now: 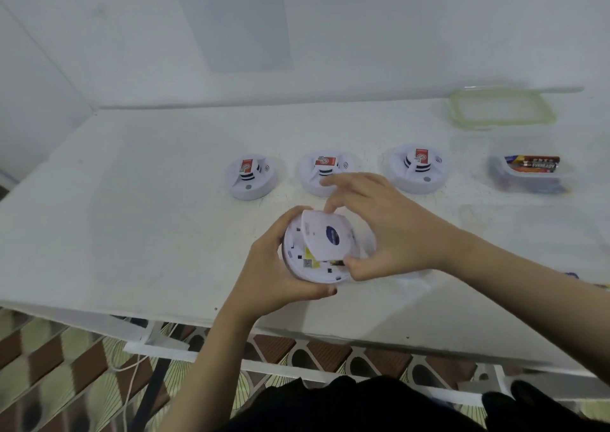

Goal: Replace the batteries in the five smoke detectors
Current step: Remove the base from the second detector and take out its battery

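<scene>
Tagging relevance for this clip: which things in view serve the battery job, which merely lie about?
Job: held smoke detector, back cover, three tabletop detectors, batteries, clear tub.
Lying about: green-rimmed lid, posted paper sheet, loose white cable.

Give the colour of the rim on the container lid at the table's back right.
Pale green, around a clear lid; head view, the only one.
</scene>
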The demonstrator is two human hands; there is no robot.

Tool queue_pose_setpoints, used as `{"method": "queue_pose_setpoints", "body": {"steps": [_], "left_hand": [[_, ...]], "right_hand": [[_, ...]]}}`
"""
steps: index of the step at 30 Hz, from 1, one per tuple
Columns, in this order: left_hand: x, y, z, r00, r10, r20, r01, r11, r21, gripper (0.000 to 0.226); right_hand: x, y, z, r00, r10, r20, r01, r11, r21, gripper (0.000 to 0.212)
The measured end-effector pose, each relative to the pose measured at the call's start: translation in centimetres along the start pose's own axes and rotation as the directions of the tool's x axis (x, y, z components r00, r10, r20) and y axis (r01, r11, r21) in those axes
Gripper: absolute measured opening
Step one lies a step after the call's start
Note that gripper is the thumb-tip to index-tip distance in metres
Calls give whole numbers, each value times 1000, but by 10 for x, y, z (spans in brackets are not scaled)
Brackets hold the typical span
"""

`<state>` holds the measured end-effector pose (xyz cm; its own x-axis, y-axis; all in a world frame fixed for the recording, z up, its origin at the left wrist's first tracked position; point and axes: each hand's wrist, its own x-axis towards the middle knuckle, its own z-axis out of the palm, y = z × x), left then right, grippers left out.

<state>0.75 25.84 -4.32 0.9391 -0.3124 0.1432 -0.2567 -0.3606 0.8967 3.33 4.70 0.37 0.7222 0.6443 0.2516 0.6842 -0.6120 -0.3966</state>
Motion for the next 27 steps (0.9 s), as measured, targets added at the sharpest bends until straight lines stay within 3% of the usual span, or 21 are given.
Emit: {"method": "queue_pose_setpoints", "body": {"steps": [4, 12, 17, 21, 24, 27], "left_hand": [[-4, -7, -6, 999, -46, -24, 48, 997, 54, 89], [-11, -14, -23, 963, -22, -270, 39, 997, 60, 83], [-9, -17, -26, 942, 20, -334, 26, 991, 133, 96], [-3, -13, -21, 886, 53, -460, 53, 975, 215, 105], [4, -8, -19, 847, 91, -524, 47, 969, 244, 111], [11, 1, -16, 841, 115, -529, 23, 969, 246, 109]], "right_hand": [[4, -1, 5, 998, -14, 58, 14, 1000, 7, 54], [18, 19, 13, 974, 63, 216, -1, 962, -272, 59], [21, 21, 18, 952, 91, 292, 2, 953, -303, 57], [20, 22, 20, 939, 130, 319, -5, 931, -364, 56], [17, 22, 21, 949, 120, 290, -28, 953, -303, 57], [15, 14, 13, 988, 85, 125, -84, 996, -14, 55]]}}
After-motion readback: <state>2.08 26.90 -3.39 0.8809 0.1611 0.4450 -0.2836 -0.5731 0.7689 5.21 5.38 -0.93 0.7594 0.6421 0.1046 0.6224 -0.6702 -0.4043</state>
